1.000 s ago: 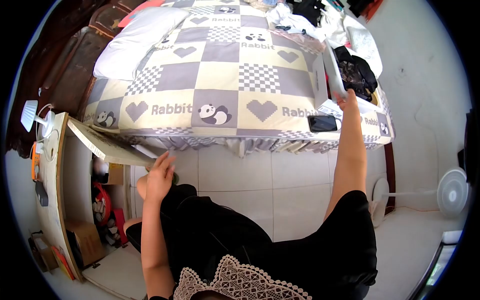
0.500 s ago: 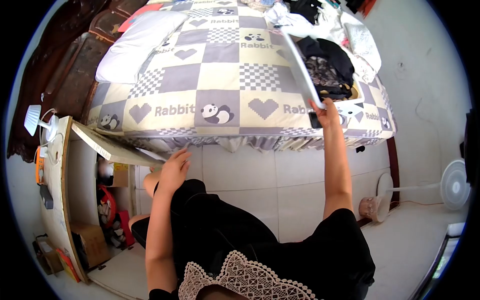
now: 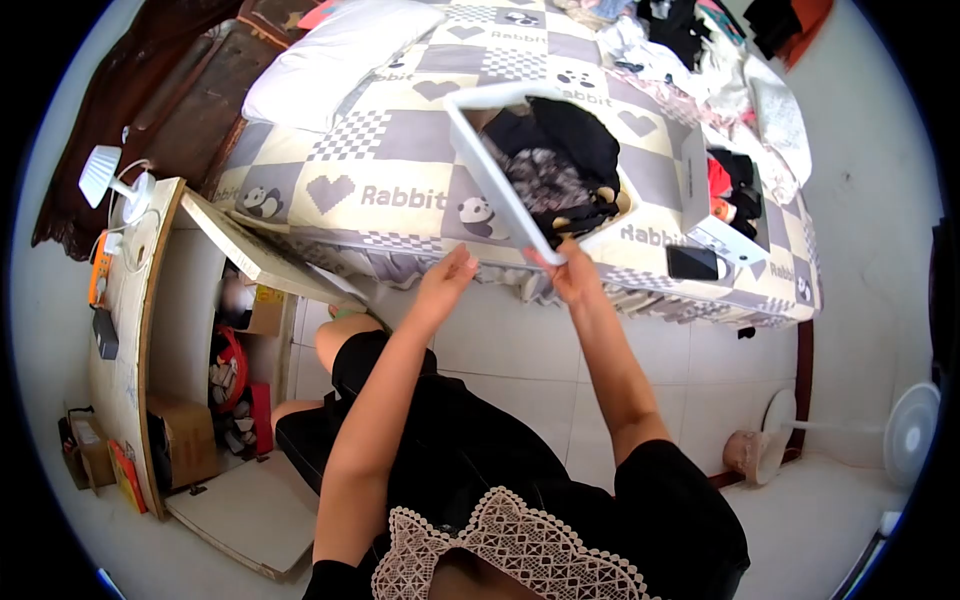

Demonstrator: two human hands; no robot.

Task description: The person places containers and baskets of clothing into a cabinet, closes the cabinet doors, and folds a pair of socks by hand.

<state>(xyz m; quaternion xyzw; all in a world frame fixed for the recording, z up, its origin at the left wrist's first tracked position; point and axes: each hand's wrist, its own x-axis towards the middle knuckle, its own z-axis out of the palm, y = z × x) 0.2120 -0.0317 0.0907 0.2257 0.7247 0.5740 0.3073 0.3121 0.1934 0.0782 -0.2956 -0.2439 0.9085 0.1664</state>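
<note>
My right hand [image 3: 572, 272] grips the near corner of a white storage box [image 3: 487, 192], which is tilted above the bed's front edge. Dark clothes [image 3: 560, 165], some black and some patterned, fill the box. My left hand [image 3: 447, 284] is raised to the left of the box, apart from it, fingers stretched out and holding nothing. To the right on the bed stands a smaller white box [image 3: 722, 238] with red and black items [image 3: 735, 190] in it. A dark phone [image 3: 692, 263] lies beside that smaller box.
The bed [image 3: 405, 197] has a panda-print cover, a white pillow [image 3: 335, 60] and piled clothes [image 3: 690, 45]. At left stands an open cabinet [image 3: 170, 330] with a lamp [image 3: 105, 172] on top and its door [image 3: 255, 250] swung out. A fan [image 3: 905, 435] stands at right.
The storage box has moved left and nearer in my right hand, uncovering the smaller white box and the phone. My left hand has risen toward the box. The view has shifted.
</note>
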